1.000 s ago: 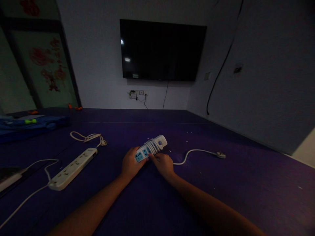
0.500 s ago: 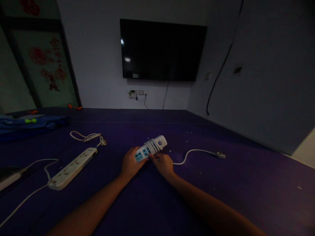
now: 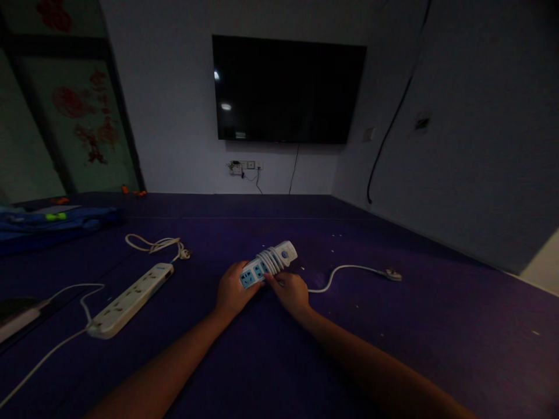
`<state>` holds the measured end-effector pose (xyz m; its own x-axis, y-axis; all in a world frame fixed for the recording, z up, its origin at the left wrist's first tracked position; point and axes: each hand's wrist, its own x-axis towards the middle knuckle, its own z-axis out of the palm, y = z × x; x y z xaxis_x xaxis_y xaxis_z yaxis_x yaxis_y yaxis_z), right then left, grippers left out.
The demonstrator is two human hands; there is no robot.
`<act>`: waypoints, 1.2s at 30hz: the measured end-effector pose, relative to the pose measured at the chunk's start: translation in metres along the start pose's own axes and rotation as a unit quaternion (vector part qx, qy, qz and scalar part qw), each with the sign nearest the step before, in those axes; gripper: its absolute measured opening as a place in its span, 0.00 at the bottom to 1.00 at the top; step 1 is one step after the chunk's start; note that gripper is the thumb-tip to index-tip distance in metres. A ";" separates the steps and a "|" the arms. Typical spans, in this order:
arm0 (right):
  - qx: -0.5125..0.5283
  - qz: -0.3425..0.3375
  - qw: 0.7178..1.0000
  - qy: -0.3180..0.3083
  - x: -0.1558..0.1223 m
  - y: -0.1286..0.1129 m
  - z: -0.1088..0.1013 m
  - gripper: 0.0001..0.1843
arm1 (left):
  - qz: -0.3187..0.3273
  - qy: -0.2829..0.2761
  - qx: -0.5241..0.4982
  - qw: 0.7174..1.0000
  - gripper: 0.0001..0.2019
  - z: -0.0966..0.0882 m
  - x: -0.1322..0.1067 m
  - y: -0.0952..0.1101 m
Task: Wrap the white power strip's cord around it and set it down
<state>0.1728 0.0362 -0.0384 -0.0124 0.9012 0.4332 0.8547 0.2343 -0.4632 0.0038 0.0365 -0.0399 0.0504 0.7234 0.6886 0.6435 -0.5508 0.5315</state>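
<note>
At centre, hands (image 3: pixel 232 292) close together, gripping power strip (image 3: pixel 247 279) and cord (image 3: pixel 349 266)

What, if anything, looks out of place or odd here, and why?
Small white specks lie scattered over the purple surface, like litter. On the right wall, a black cable hangs loose, its lower end apparently connected to nothing. The cord-wrapped power strip in the left hand shows no visible damage.

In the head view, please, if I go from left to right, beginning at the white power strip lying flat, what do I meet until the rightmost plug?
White power strip → small plug → left hand → cable-wrapped strip → right hand → rightmost plug.
</note>
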 end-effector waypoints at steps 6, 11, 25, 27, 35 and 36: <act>0.001 0.000 1.000 0.003 0.000 0.000 0.000 0.27 | -0.002 -0.005 0.000 1.000 0.22 0.000 0.000 0.000; 0.002 0.003 1.000 0.001 0.000 0.000 0.000 0.27 | -0.005 -0.005 0.002 1.000 0.22 0.000 0.000 0.000; -0.001 -0.004 1.000 0.006 0.000 0.001 0.002 0.27 | 0.008 0.006 0.013 1.000 0.23 0.000 0.000 0.000; -0.003 -0.001 1.000 0.007 0.000 0.001 0.002 0.28 | 0.008 0.007 0.016 1.000 0.23 0.000 0.000 0.000; 0.020 -0.007 1.000 -0.004 0.000 0.001 0.001 0.27 | 0.005 0.020 0.066 0.998 0.22 -0.002 -0.001 0.006; 0.023 -0.007 1.000 -0.007 0.000 0.000 0.001 0.27 | 0.001 0.028 0.081 0.996 0.22 -0.002 -0.002 0.007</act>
<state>0.1727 0.0364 -0.0390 -0.0320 0.9030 0.4285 0.8301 0.2628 -0.4917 0.0063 0.0307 -0.0363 0.0116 0.6949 0.7190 0.7589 -0.4743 0.4461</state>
